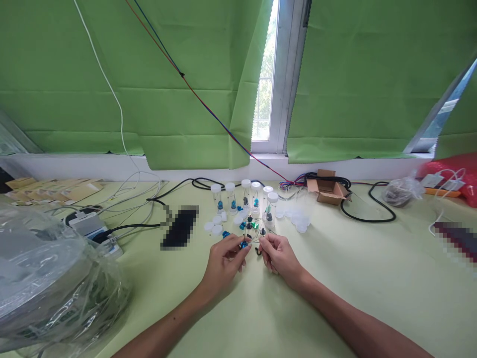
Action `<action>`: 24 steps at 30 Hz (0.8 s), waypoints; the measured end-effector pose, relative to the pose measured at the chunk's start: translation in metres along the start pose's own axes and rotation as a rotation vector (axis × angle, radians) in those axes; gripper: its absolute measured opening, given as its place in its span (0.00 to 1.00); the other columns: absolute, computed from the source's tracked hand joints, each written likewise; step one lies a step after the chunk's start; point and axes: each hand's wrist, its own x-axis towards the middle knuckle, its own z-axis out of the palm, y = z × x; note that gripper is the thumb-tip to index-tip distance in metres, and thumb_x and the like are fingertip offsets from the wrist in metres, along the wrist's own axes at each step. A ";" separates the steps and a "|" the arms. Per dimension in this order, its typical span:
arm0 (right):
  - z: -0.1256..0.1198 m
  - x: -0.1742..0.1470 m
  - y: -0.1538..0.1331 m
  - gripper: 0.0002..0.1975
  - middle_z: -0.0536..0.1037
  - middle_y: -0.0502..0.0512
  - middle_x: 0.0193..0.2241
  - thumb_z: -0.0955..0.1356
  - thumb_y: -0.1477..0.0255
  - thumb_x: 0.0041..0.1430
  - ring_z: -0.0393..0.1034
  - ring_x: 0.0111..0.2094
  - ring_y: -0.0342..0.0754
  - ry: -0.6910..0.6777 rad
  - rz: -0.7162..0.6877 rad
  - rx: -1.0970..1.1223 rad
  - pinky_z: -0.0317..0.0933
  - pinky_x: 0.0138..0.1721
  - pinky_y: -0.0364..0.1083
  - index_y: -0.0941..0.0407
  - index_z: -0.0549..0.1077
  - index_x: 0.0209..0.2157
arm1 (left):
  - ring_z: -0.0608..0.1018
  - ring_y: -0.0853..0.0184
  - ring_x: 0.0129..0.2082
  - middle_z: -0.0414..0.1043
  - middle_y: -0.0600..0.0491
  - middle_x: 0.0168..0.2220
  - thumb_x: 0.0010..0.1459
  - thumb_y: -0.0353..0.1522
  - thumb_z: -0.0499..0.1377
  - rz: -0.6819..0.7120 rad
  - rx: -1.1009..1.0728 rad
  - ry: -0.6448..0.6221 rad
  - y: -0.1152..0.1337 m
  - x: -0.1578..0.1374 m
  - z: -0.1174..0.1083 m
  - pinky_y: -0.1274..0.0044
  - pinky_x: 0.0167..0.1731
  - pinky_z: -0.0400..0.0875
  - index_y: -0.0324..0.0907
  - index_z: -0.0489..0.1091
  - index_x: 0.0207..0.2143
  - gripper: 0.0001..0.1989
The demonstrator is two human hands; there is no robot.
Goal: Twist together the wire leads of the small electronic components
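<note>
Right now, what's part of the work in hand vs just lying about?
In use: left hand pinching a small blue part; right hand; capped clear vials; loose white caps.
Lying about: cardboard box; black cable; plastic-wrapped bundle; red bag.

— How's the light where you're working?

— Bright and even. Daylight comes through the window gap [265,79] between the green curtains [179,74]; that strip is blown out to near white, and the cloth glows around it.

— Any shadows?

— Only soft ones, under my left hand [223,261] and right hand [279,254] on the pale table [335,278].

— Glare?

— The plastic wrap [48,278] at my left throws white sheen.

— Is the view sharp?

— Fairly sharp mid-frame, though the small pieces at my fingertips are too tiny to resolve. The wide lens bends the edges: the curtains lean inward, my forearms stretch. Two patches on the table are pixelated blocks.
</note>
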 end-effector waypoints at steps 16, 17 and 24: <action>-0.002 -0.001 0.000 0.16 0.69 0.48 0.20 0.65 0.61 0.62 0.61 0.18 0.40 0.017 -0.250 -0.212 0.56 0.20 0.40 0.57 0.70 0.26 | 0.69 0.72 0.16 0.66 0.57 0.18 0.56 0.39 0.61 -0.167 -0.028 -0.013 0.000 0.006 -0.001 0.80 0.18 0.65 0.39 0.72 0.39 0.13; -0.003 -0.001 -0.001 0.16 0.69 0.48 0.20 0.64 0.61 0.63 0.61 0.18 0.40 0.040 -0.257 -0.232 0.56 0.21 0.41 0.57 0.70 0.26 | 0.68 0.72 0.16 0.66 0.57 0.18 0.56 0.39 0.61 -0.183 -0.043 -0.003 0.000 0.007 -0.003 0.80 0.18 0.65 0.39 0.72 0.39 0.13; -0.018 0.007 0.000 0.14 0.70 0.51 0.22 0.63 0.67 0.64 0.61 0.23 0.44 0.265 -0.402 -0.671 0.55 0.26 0.43 0.57 0.73 0.27 | 0.70 0.72 0.17 0.68 0.56 0.24 0.54 0.39 0.62 -0.217 -0.121 0.149 0.002 0.015 -0.011 0.80 0.17 0.66 0.40 0.70 0.39 0.14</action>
